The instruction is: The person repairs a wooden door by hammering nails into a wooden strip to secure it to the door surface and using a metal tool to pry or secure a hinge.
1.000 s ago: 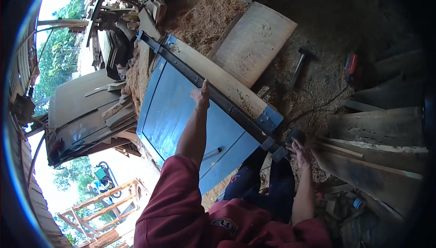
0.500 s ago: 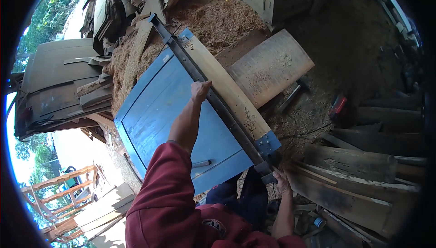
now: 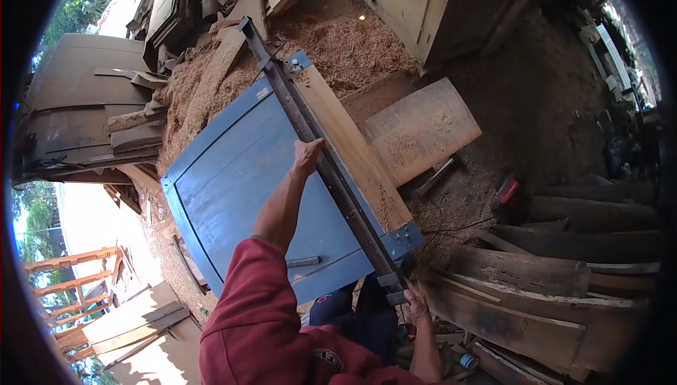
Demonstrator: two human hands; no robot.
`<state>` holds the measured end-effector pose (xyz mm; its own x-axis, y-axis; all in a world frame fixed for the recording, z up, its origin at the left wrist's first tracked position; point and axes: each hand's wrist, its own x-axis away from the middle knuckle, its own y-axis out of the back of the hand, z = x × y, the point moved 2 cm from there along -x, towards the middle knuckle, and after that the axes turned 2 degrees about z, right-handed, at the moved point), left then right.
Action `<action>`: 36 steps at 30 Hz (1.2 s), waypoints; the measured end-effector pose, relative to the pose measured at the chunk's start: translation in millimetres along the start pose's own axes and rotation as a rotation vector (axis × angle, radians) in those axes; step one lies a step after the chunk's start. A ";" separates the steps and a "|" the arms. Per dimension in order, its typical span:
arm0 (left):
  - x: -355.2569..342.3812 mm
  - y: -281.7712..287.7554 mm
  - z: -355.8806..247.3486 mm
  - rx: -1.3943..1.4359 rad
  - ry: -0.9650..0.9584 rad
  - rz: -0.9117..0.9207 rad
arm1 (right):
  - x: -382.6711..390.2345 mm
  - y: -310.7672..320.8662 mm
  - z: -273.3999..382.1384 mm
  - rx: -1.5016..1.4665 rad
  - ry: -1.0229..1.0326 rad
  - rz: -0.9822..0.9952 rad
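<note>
While the person leans over the work in a red sleeve, the right hand sits nearest, down at the close end of the long dark metal clamp bar, its fingers curled around the clamp's end fitting, though how tightly they close I cannot tell. Farther up, the left hand is wrapped over the bar about midway, fingers folded on its edge. The bar lies along the seam where one pale wooden plank meets the right-hand edge of the blue panel door, which lies flat and carries one small metal handle near its close corner. Judging from this, the plank is already set against the door and the bar already laid on it with blue blocks at both ends, so what seems left is tightening or adjusting at the near end. Counted: two hands, one bar, one plank, one door. Beyond the plank a second, wider board rests on the sawdust-strewn ground, a hammer lies beside it, and one red power tool lies further right; stacked timber fills the far edges.
</note>
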<state>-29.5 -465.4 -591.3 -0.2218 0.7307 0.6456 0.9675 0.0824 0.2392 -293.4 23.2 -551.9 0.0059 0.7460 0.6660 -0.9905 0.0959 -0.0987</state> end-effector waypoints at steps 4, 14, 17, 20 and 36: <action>-23.6 64.3 -9.1 0.042 -0.048 0.141 | 2.0 -38.0 18.3 -0.014 -0.023 0.071; 129.4 39.2 -43.5 0.134 -0.107 0.221 | 152.4 -17.5 -24.7 0.036 -0.017 -0.241; 197.5 13.1 -24.7 0.114 -0.099 0.218 | 234.0 -29.9 -11.8 -0.283 -0.167 -0.558; 280.6 -35.8 -22.9 0.098 -0.009 0.331 | 334.8 -37.1 -76.7 -0.186 -0.265 -0.996; 597.4 -110.2 146.2 -0.279 0.265 0.673 | 475.6 -79.2 -57.7 -1.542 0.958 -1.571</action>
<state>-250.9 61.2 -338.0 0.3470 0.3736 0.8602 0.8458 -0.5210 -0.1149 -204.2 408.4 -270.0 0.8152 -0.4046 0.4145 0.5787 0.5376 -0.6133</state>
